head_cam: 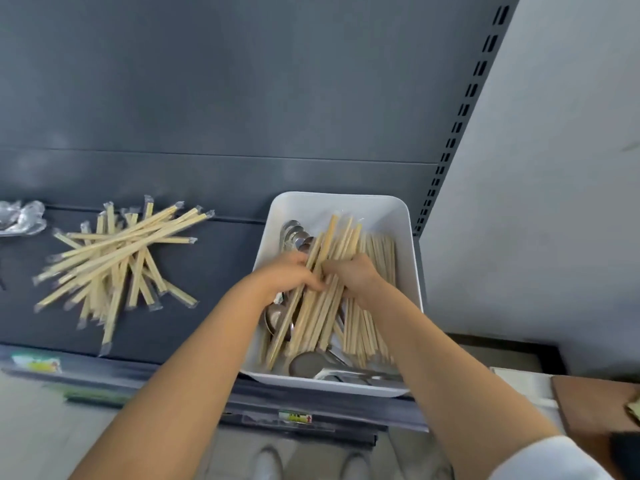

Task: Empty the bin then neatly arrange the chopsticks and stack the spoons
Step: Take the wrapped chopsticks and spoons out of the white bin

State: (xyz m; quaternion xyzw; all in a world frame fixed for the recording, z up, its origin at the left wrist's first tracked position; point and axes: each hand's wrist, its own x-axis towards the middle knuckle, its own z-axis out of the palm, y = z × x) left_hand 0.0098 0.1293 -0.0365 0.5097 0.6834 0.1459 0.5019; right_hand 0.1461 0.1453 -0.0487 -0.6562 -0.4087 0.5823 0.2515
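A white bin (346,206) stands on the dark shelf at the right and holds wooden chopsticks (377,254) and metal spoons (294,233). My left hand (287,275) and my right hand (349,275) are both inside the bin, side by side. Together they grip one bundle of chopsticks (320,306) around its middle. More chopsticks lie flat along the bin's right side. Spoon bowls (304,363) show under the bundle at the bin's near end. A loose, crisscrossed pile of wrapped chopsticks (117,261) lies on the shelf to the left.
Clear plastic wrappers (20,216) lie at the far left of the dark shelf (214,271). A slotted upright (460,109) and a grey wall bound the right side. A brown board (595,403) sits at the lower right. My shoes show on the floor below.
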